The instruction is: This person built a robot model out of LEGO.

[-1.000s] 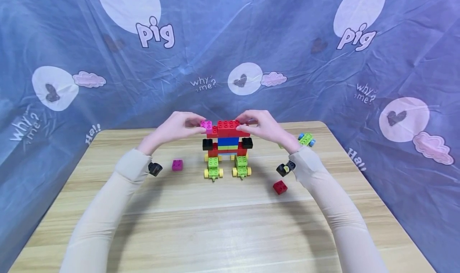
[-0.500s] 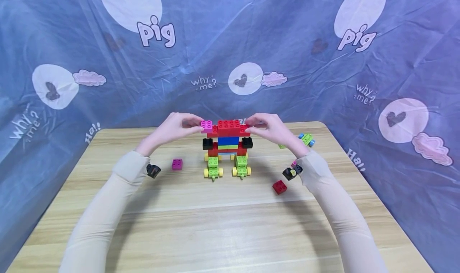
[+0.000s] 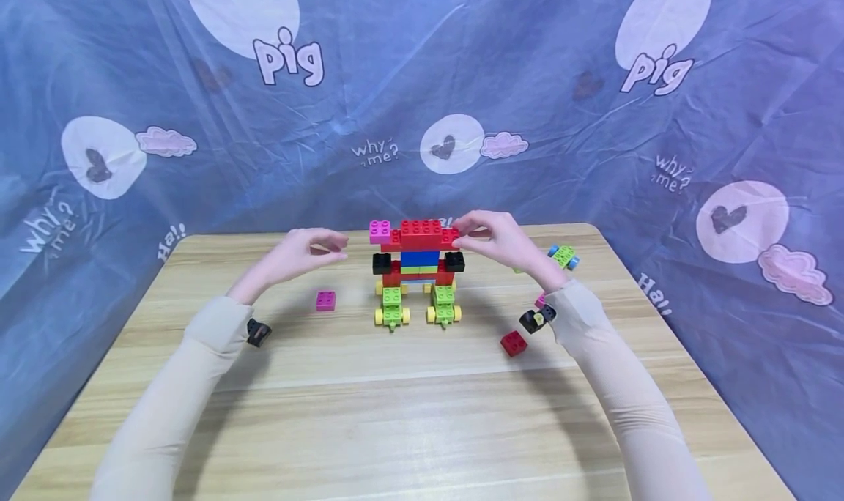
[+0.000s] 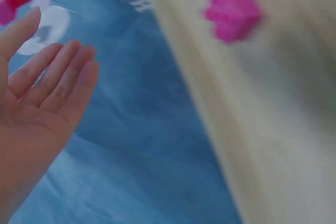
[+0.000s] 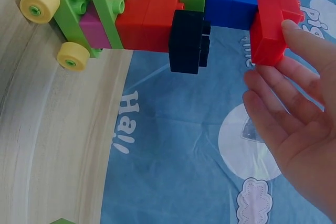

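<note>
A building-block figure stands in the middle of the table, its green wheeled bases (image 3: 392,315) at the bottom. Blue bricks (image 3: 420,259) form its middle, and black bricks (image 3: 382,264) jut out at both sides. Red bricks (image 3: 420,234) cross the top, with a pink brick (image 3: 379,231) on the left end. My left hand (image 3: 300,253) hovers left of the figure, holding nothing; its fingers look extended in the left wrist view. With thumb above and fingers below, my right hand (image 5: 299,93) pinches the red brick (image 5: 268,38) at the figure's upper right end.
A magenta brick (image 3: 326,300) lies on the table (image 3: 422,413) to the left, a red brick (image 3: 513,343) to the right. Behind my right wrist are a green piece with blue wheels (image 3: 563,257) and a partly hidden pink brick (image 3: 541,301). A printed blue cloth (image 3: 422,83) surrounds the table.
My left hand has let go of the pink brick and moved left and slightly down. My right hand has shifted from the top red brick to the red brick at the right end.
</note>
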A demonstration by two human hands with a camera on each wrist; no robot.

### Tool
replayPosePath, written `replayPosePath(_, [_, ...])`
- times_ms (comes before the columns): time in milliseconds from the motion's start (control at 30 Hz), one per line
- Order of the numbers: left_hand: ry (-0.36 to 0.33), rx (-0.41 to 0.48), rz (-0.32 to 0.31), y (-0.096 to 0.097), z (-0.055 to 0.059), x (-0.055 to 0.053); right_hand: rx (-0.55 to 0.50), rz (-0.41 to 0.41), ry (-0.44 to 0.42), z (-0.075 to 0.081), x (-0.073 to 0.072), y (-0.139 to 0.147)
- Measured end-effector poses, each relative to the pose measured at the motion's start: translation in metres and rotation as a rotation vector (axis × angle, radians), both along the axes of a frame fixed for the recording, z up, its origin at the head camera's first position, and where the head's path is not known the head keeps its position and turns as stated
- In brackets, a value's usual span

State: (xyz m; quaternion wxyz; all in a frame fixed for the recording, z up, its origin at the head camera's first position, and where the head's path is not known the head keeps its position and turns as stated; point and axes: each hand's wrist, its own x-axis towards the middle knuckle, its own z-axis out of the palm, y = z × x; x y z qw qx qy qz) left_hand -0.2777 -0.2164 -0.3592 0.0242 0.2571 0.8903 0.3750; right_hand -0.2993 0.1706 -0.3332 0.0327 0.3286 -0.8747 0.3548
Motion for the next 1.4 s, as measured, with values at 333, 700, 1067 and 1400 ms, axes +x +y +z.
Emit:
replayPosePath(333, [-0.06,-0.115,-0.012,-0.026,-0.048,0.007,0.002,-0.005,0.003,0.001,-0.001,0.002])
replayPosePath(700, [0.031,-0.292,-0.059,-0.03,-0.07,0.007,-0.002,-0.006,-0.006,0.001,-0.001,0.001])
replayPosePath(1067, [0.067,-0.319,-0.05,-0.027,-0.077,0.011,-0.004,0.0,-0.017,0.0,-0.001,0.0])
replayPosePath(1400, [0.036,-0.298,-0.023,-0.03,-0.077,0.012,-0.003,0.003,-0.015,0.001,-0.002,-0.001])
